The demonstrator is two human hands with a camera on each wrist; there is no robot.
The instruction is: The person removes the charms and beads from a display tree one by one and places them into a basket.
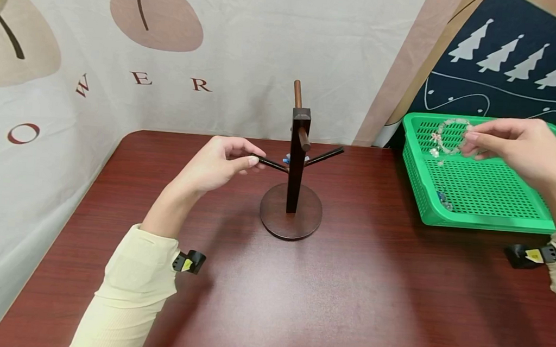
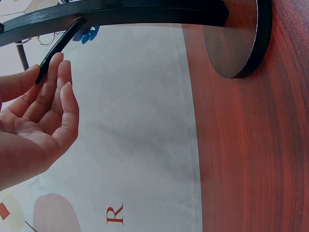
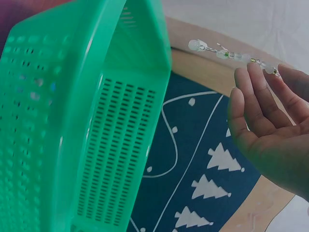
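Observation:
A dark wooden stand (image 1: 297, 167) with several pegs and a round base rises from the table. My left hand (image 1: 220, 163) pinches the tip of its left peg (image 1: 273, 164) between thumb and fingers, seen also in the left wrist view. Something blue (image 2: 89, 35) shows behind the upright, partly hidden by it. Over the green basket (image 1: 487, 221), my right hand (image 1: 520, 146) pinches a pale beaded bracelet (image 1: 441, 136) with small pink and white charms, which hangs as a loop. In the right wrist view the bracelet (image 3: 236, 56) appears nearly edge-on.
Small blue and clear beads (image 1: 444, 201) lie in the basket near its left front corner. A pale printed cloth (image 1: 249, 35) hangs behind the reddish-brown table (image 1: 287, 299). Dark fabric with white trees (image 1: 524, 62) stands behind the basket.

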